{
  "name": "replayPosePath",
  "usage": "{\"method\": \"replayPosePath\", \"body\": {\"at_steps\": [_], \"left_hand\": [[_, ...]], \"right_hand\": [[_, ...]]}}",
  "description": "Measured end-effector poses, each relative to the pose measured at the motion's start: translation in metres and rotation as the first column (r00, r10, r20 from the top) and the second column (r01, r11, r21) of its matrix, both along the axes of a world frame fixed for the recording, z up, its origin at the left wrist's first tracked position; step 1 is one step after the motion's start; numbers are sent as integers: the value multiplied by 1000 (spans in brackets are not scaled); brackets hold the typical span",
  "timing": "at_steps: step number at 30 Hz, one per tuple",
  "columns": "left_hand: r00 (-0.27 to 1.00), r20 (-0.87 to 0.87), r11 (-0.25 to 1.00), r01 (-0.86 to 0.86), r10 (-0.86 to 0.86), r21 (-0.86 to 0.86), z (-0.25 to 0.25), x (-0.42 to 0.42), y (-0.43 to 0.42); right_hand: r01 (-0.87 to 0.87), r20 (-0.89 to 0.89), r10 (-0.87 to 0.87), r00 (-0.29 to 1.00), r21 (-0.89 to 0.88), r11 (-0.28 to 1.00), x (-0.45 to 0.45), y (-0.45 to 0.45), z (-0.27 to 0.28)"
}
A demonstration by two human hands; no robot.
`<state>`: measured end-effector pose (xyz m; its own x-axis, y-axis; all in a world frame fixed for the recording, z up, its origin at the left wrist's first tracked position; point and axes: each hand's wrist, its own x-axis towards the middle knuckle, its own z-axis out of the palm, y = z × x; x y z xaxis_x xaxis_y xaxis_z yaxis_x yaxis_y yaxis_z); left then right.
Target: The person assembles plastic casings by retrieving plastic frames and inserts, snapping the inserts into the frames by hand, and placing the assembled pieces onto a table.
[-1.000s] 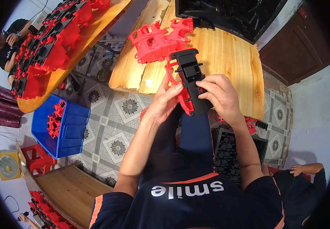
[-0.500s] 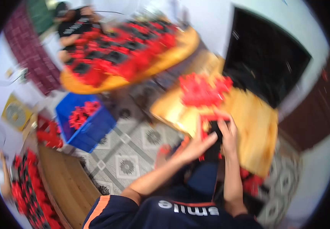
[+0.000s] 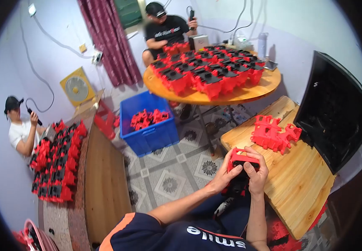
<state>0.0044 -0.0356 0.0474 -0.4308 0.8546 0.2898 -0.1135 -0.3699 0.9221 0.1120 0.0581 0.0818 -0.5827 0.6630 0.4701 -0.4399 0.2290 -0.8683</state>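
Between my two hands is a red plastic housing with a black part in it point(image 3: 244, 157), held over the near left edge of the wooden table. My left hand point(image 3: 224, 175) grips its left side, with the thumb on the black part. On the opposite side, my right hand point(image 3: 257, 172) wraps round the housing, its thumb pressing beside the other one. The undersides of the fingers are partly hidden. Just beyond my hands, several red plastic housings point(image 3: 269, 133) lie grouped on the table.
The wooden table point(image 3: 298, 184) carries a large black screen-like panel point(image 3: 333, 113). A blue crate point(image 3: 149, 140) of red parts stands on the floor. Red-and-black units cover a round table point(image 3: 248, 98) and a left-hand counter point(image 3: 107, 188). Two people hold dark handheld tools.
My view has swung left and steadied, so the person at the left counter shows more. Both hands still hold the housing, and both thumbs now press together on its black part.
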Motion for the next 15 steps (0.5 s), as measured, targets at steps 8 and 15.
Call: {"method": "replayPosePath", "body": {"at_steps": [8,15], "left_hand": [[853,423,931,-361,304,58,27,-13,-57],[893,354,930,-342,277,134,51,-45,-95]], "right_hand": [[-332,-94,322,942,-122,935,-50,-40,-16],[-444,40,474,880,-286,849,-59,-77,-26]]}}
